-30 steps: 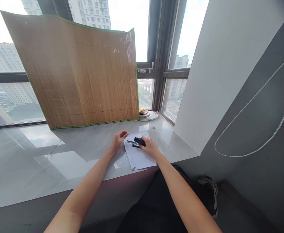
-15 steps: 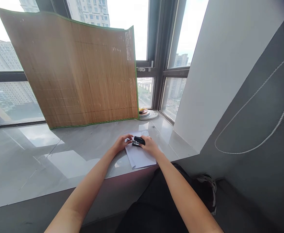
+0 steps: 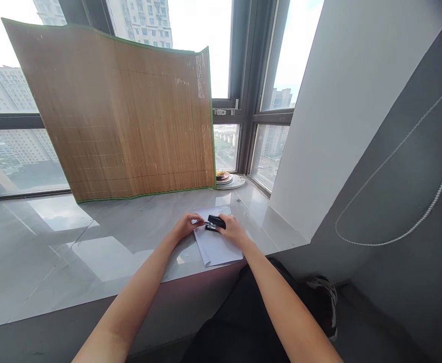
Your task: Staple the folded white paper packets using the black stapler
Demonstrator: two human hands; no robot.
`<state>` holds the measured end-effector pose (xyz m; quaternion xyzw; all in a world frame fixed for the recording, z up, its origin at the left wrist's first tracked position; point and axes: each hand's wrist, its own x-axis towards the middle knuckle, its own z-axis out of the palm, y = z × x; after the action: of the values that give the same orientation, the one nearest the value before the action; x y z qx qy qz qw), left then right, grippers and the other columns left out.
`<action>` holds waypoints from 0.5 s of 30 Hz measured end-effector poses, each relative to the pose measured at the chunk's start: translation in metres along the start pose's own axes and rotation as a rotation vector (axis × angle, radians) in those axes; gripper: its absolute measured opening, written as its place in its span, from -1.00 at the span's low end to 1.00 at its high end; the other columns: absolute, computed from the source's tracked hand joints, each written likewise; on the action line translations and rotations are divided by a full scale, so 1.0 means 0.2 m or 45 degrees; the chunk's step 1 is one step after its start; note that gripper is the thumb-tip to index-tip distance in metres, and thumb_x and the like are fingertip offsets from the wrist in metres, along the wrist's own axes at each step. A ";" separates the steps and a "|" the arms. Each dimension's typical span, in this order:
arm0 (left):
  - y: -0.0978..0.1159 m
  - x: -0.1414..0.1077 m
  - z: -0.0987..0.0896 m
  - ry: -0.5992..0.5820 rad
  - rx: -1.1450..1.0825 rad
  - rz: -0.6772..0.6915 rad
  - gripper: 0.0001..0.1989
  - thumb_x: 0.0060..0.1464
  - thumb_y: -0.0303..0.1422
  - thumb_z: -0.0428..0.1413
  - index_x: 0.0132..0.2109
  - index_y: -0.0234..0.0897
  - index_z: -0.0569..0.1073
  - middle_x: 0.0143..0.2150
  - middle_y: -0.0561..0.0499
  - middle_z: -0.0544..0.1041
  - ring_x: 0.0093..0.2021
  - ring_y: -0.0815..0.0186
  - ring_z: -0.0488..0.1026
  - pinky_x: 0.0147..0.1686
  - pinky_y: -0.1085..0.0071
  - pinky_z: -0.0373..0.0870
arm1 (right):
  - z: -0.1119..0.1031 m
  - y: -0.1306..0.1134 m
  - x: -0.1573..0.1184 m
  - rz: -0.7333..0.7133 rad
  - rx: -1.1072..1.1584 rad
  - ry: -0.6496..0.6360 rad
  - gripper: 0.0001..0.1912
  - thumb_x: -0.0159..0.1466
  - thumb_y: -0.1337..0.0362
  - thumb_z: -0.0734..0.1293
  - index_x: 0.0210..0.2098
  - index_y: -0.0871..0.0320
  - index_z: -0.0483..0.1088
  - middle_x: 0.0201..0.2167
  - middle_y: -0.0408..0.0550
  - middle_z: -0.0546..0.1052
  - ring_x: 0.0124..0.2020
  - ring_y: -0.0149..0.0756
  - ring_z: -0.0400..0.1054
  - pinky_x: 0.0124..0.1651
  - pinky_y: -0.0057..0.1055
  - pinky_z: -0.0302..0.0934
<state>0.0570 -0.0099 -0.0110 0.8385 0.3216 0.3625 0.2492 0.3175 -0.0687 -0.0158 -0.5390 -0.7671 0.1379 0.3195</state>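
A black stapler (image 3: pixel 216 222) is held over white paper by my right hand (image 3: pixel 233 229), whose fingers wrap round its right end. Its jaws are apart and point left. My left hand (image 3: pixel 185 225) is at the stapler's left end, its thumb and fingertips pinched together; what they hold is too small to make out. The white paper (image 3: pixel 221 249) lies under both hands on the glossy ledge, with a fold along its left side and a printed patch near its far edge.
A tan bamboo mat (image 3: pixel 130 121) with green edging leans against the windows. Stacked plates (image 3: pixel 230 180) sit in the far corner of the grey ledge (image 3: pixel 122 222). A white beaded cord (image 3: pixel 379 244) hangs at the right. A dark bag-like object is on the floor.
The fingers of my left hand have closed together near the front of the stapler. The view has tilted slightly, so the scene sits a little lower.
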 end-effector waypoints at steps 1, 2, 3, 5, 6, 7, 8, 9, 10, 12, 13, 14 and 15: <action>0.00 0.00 -0.01 0.006 0.008 -0.004 -0.75 0.22 -0.10 0.30 -0.21 -0.16 0.74 -0.18 -0.11 0.73 -0.17 0.12 0.65 -0.03 0.19 0.53 | 0.00 0.00 0.00 -0.002 0.003 -0.001 -0.81 0.31 0.29 0.49 -0.09 0.07 0.51 -0.16 -0.03 0.60 -0.09 -0.16 0.45 -0.09 -0.38 0.19; -0.01 -0.01 -0.02 0.017 0.017 -0.005 -0.74 0.21 -0.09 0.30 -0.21 -0.16 0.74 -0.18 -0.11 0.73 -0.17 0.11 0.65 -0.03 0.18 0.53 | 0.00 0.00 0.00 -0.002 0.006 -0.003 -0.81 0.31 0.29 0.49 -0.08 0.07 0.51 -0.16 -0.03 0.60 -0.09 -0.16 0.45 -0.09 -0.38 0.19; -0.01 -0.01 -0.03 0.030 0.026 -0.010 -0.74 0.21 -0.09 0.30 -0.22 -0.16 0.74 -0.18 -0.12 0.73 -0.17 0.11 0.65 -0.02 0.18 0.53 | 0.00 0.00 0.00 0.002 0.009 -0.005 -0.80 0.31 0.29 0.49 -0.08 0.07 0.51 -0.17 -0.03 0.60 -0.10 -0.17 0.45 -0.09 -0.38 0.19; -0.01 -0.02 -0.05 0.055 0.044 -0.033 -0.76 0.19 -0.10 0.31 -0.24 -0.16 0.74 -0.18 -0.13 0.74 -0.16 0.10 0.65 0.01 0.16 0.52 | 0.00 -0.01 0.00 0.017 0.013 -0.010 -0.79 0.31 0.29 0.50 -0.07 0.07 0.52 -0.18 -0.04 0.59 -0.13 -0.18 0.45 -0.11 -0.38 0.18; -0.01 -0.02 -0.06 0.065 0.052 -0.048 -0.77 0.19 -0.11 0.31 -0.24 -0.16 0.74 -0.18 -0.14 0.74 -0.15 0.09 0.66 0.02 0.16 0.52 | -0.01 -0.02 0.00 0.027 0.013 -0.013 -0.78 0.30 0.29 0.50 -0.06 0.06 0.52 -0.19 -0.05 0.59 -0.14 -0.18 0.45 -0.12 -0.39 0.18; -0.01 -0.03 -0.07 0.070 0.059 -0.065 -0.78 0.19 -0.12 0.31 -0.25 -0.15 0.74 -0.17 -0.14 0.74 -0.14 0.09 0.66 0.03 0.15 0.52 | -0.01 -0.02 0.00 0.037 0.012 -0.012 -0.78 0.30 0.29 0.51 -0.06 0.06 0.53 -0.20 -0.05 0.59 -0.15 -0.19 0.44 -0.13 -0.39 0.18; 0.00 -0.03 -0.08 0.070 0.064 -0.082 -0.78 0.19 -0.13 0.31 -0.25 -0.15 0.74 -0.17 -0.14 0.74 -0.13 0.09 0.66 0.03 0.15 0.51 | -0.02 -0.03 0.00 0.046 0.009 -0.006 -0.78 0.29 0.29 0.51 -0.07 0.06 0.54 -0.21 -0.05 0.59 -0.15 -0.18 0.44 -0.13 -0.39 0.18; 0.02 -0.04 -0.09 0.066 0.062 -0.093 -0.78 0.19 -0.14 0.31 -0.24 -0.16 0.74 -0.17 -0.14 0.74 -0.13 0.09 0.66 0.03 0.15 0.51 | -0.02 -0.03 -0.01 0.050 0.008 0.008 -0.77 0.28 0.30 0.52 -0.07 0.06 0.55 -0.22 -0.05 0.58 -0.15 -0.18 0.44 -0.13 -0.38 0.19; 0.03 -0.04 -0.10 0.057 0.048 -0.097 -0.78 0.19 -0.13 0.31 -0.22 -0.17 0.75 -0.17 -0.13 0.74 -0.14 0.09 0.66 0.02 0.15 0.51 | -0.03 -0.02 -0.01 0.043 0.012 0.029 -0.76 0.27 0.31 0.52 -0.06 0.06 0.57 -0.22 -0.05 0.58 -0.15 -0.17 0.45 -0.12 -0.37 0.21; 0.06 -0.05 -0.10 0.030 -0.010 -0.083 -0.75 0.17 -0.12 0.34 -0.18 -0.19 0.75 -0.17 -0.13 0.74 -0.15 0.08 0.66 0.02 0.14 0.50 | -0.06 -0.01 -0.02 -0.023 0.053 0.085 -0.72 0.23 0.34 0.53 -0.05 0.05 0.60 -0.21 -0.04 0.59 -0.13 -0.15 0.46 -0.08 -0.33 0.26; 0.07 -0.05 -0.10 0.025 -0.046 -0.070 -0.73 0.15 -0.11 0.35 -0.15 -0.20 0.74 -0.17 -0.13 0.74 -0.14 0.07 0.65 0.03 0.13 0.49 | -0.07 0.00 -0.02 -0.074 0.093 0.117 -0.68 0.21 0.36 0.54 -0.04 0.05 0.61 -0.20 -0.04 0.60 -0.13 -0.14 0.47 -0.05 -0.30 0.29; 0.08 -0.06 -0.09 0.030 -0.082 -0.056 -0.70 0.14 -0.09 0.37 -0.12 -0.21 0.74 -0.16 -0.13 0.74 -0.14 0.07 0.65 0.04 0.12 0.48 | -0.08 0.02 -0.02 -0.126 0.146 0.146 -0.66 0.18 0.38 0.54 -0.04 0.05 0.62 -0.20 -0.04 0.61 -0.13 -0.14 0.48 -0.02 -0.28 0.32; 0.10 -0.05 -0.09 0.044 -0.116 -0.043 -0.66 0.13 -0.07 0.39 -0.09 -0.21 0.73 -0.16 -0.12 0.74 -0.13 0.08 0.65 0.06 0.12 0.47 | -0.10 0.02 -0.03 -0.170 0.208 0.172 -0.64 0.16 0.38 0.55 -0.04 0.06 0.63 -0.21 -0.04 0.62 -0.14 -0.14 0.49 -0.01 -0.26 0.34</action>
<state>0.0447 -0.0272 0.0073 0.8143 0.3232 0.3869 0.2876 0.3348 -0.0743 -0.0055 -0.4669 -0.7642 0.1417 0.4218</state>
